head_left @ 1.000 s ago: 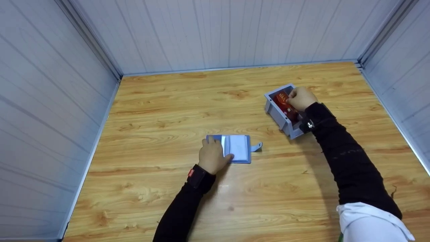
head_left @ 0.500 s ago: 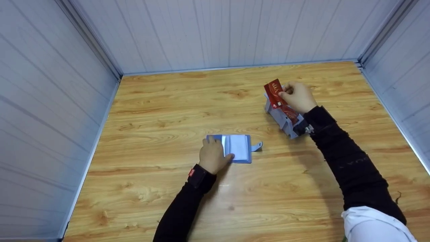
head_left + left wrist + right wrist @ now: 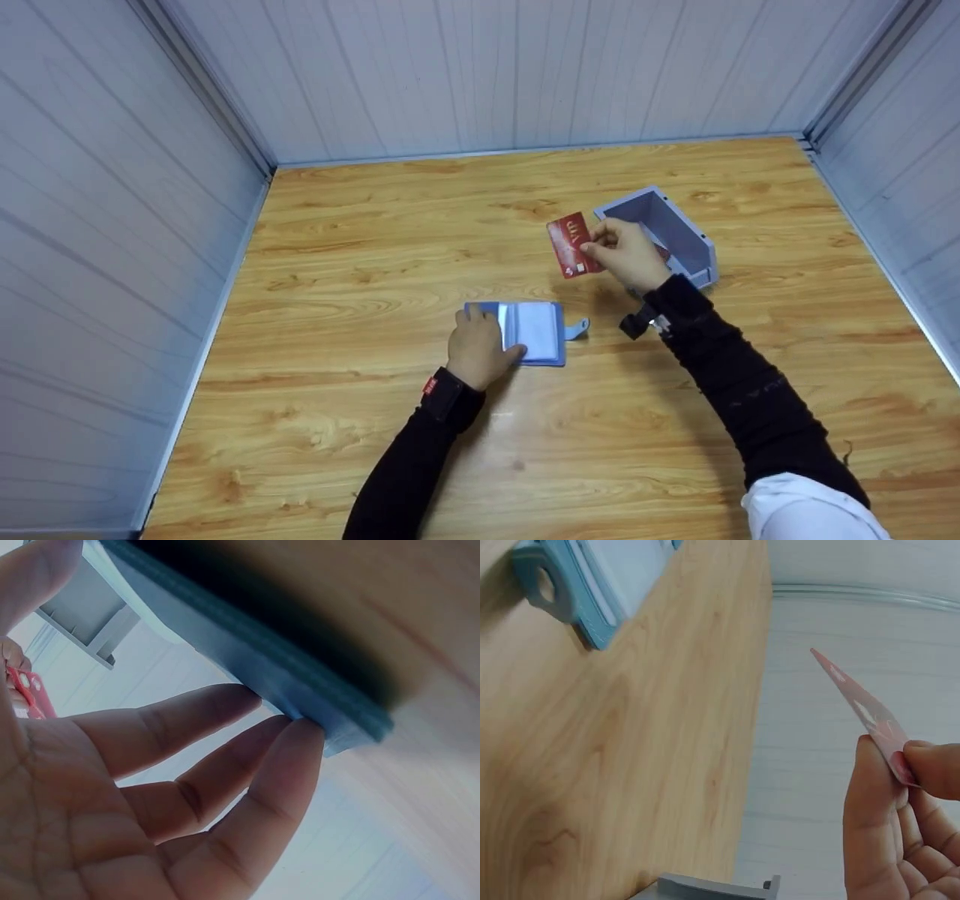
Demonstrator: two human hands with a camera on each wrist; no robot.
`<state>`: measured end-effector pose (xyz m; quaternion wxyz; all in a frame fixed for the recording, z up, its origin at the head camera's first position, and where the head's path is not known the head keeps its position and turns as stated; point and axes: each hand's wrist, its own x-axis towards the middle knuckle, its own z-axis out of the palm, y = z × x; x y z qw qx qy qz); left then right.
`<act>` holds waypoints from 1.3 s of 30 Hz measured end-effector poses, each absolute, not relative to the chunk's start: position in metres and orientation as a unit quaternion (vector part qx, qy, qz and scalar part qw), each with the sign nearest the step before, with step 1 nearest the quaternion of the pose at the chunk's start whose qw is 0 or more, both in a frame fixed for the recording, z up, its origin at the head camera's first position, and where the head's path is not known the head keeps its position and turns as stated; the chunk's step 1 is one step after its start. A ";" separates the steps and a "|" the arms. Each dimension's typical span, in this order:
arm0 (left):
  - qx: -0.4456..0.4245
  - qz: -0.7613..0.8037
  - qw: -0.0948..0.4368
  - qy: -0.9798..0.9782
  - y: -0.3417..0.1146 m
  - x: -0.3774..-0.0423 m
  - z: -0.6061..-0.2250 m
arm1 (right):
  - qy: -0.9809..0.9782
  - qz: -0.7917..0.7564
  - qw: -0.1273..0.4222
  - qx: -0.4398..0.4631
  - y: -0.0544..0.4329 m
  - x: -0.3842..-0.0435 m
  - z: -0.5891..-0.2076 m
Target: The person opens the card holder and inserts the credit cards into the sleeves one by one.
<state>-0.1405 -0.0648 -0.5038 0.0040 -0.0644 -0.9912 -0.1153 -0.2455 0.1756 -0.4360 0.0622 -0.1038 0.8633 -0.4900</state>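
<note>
Nearest the body, the left hand is bracing a small blue booklet-style card holder open on the glossy wood-grain table; its grip is spanning wide, the fingers lying over the left cover and the thumb reaching across to the near edge. The clear plastic sleeves are facing upward on the right side, and a pale blue closure strap with a holed end is extending to the right. Farther out, the right hand is pinching a red rectangular card with gold "VIP" lettering narrowly between thumb and fingers, by the edge toward the bin. The card is hanging in the air beyond the holder, touching neither the holder nor the table. Behind the right hand, a grey open-topped plastic bin is standing on the table, a red patch showing inside; its contents are otherwise hidden. The step in hand appears to be the transfer of one card between bin and holder, insertion not yet beginning. The next move is probably calling for lowering the card, aligning its leading edge with a sleeve opening, and keeping the left hand steady; which sleeve cannot be determined.
</note>
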 end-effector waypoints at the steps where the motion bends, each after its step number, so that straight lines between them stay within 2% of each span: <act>1: -0.065 -0.115 0.004 -0.991 -0.065 -0.140 -0.504 | 0.861 -0.494 0.060 -0.104 0.173 -0.244 -0.439; 7: -0.066 -0.120 0.001 -0.991 -0.065 -0.140 -0.502 | 0.853 -0.506 0.054 -0.114 0.162 -0.230 -0.459; 17: -0.067 -0.116 0.025 -0.991 -0.063 -0.140 -0.502 | 0.833 -0.536 0.094 -0.101 0.149 -0.215 -0.488; 21: -0.069 -0.112 0.027 -0.991 -0.063 -0.140 -0.503 | 0.835 -0.533 0.094 -0.099 0.148 -0.212 -0.493; 34: -0.063 -0.134 0.008 -0.989 -0.065 -0.141 -0.504 | 0.810 -0.570 0.100 -0.092 0.145 -0.209 -0.503; 39: -0.051 -0.172 -0.027 -0.983 -0.073 -0.145 -0.497 | 0.808 -0.571 0.107 -0.099 0.143 -0.208 -0.502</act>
